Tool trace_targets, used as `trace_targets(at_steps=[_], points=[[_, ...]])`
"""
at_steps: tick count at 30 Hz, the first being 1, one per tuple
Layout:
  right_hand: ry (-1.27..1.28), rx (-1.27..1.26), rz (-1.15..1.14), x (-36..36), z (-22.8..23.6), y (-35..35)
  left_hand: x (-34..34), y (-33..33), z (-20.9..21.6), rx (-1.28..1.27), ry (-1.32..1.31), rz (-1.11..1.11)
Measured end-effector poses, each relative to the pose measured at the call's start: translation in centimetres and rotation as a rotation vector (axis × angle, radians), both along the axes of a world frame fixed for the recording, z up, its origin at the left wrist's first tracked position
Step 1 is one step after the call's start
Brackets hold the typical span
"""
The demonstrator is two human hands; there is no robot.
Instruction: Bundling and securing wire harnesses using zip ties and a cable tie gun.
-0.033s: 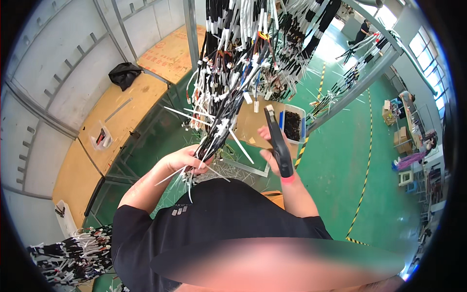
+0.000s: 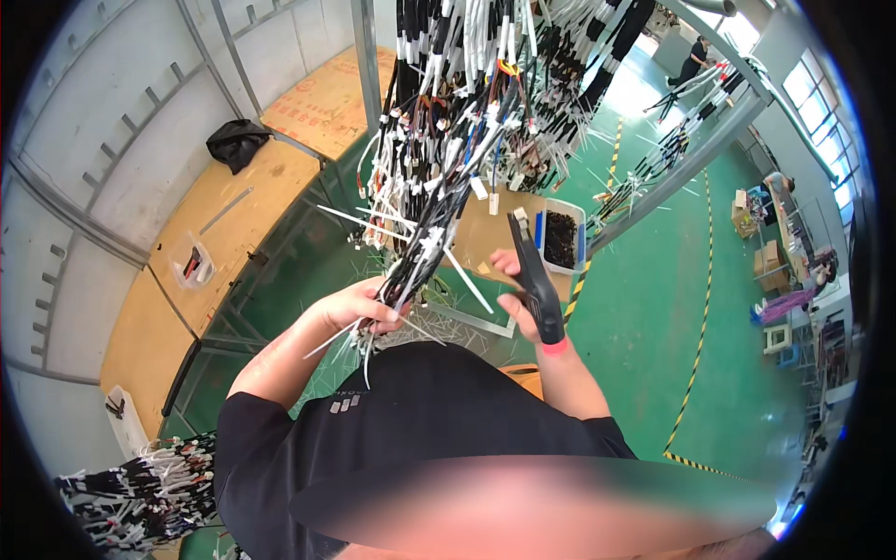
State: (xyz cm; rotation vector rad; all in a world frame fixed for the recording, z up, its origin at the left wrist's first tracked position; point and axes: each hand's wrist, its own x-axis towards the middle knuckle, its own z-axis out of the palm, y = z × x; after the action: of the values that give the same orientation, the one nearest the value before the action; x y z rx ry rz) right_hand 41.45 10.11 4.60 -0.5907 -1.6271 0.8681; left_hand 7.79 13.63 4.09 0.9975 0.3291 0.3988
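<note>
My left hand (image 2: 357,304) is closed around the lower end of a bundle of black cables (image 2: 418,257). White cable ties with long loose tails (image 2: 469,280) stick out from this bundle on several sides. To the right of it, my right hand (image 2: 523,317) has a black cable tie gun (image 2: 539,285) lying along its palm, nose pointing up and away from me. The gun stands apart from the bundle. Its body hides part of my fingers; the thumb and some fingertips show on its left side. Hanging wire harnesses (image 2: 439,140) with white connectors fill the space above the bundle.
A metal frame post (image 2: 367,65) stands behind the harnesses. Beyond my right hand sits a clear bin of small dark parts (image 2: 560,241). Wooden benches (image 2: 271,191) run along the left, with a black bag (image 2: 237,145) and a small plastic box (image 2: 194,266). Tie scraps litter the floor.
Almost nothing differs. The bundle and its tie tails have shifted very slightly, and my right hand with the tie gun has moved a touch.
</note>
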Motion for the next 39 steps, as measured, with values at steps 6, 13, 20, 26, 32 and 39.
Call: trace_targets(at_steps=[6,13,20,26,32,39], points=[[0.24,-0.275,0.052,-3.7,-1.3,-4.5,-1.4,1.5,-3.5,-0.119,-0.299,-0.168],[0.376,-0.436,-0.128,-5.7,-0.9,-8.7,-3.1,6.0,-4.5,0.299,-0.172,-0.489],[0.536,-0.601,-0.295,-9.1,-1.6,-14.3,-4.1,4.7,0.1,0.776,0.061,-0.487],[0.759,-0.938,-0.41,-9.2,-2.9,-17.9,-8.5,4.7,6.8,0.727,-0.005,-0.551],[0.657,-1.029,-0.427,-5.4,-5.7,-19.7,-9.9,2.3,10.9,0.399,0.01,-0.488],[0.62,-0.991,-0.405,-0.8,-7.0,-22.2,-1.2,-7.8,7.7,-0.289,-0.44,-0.11]])
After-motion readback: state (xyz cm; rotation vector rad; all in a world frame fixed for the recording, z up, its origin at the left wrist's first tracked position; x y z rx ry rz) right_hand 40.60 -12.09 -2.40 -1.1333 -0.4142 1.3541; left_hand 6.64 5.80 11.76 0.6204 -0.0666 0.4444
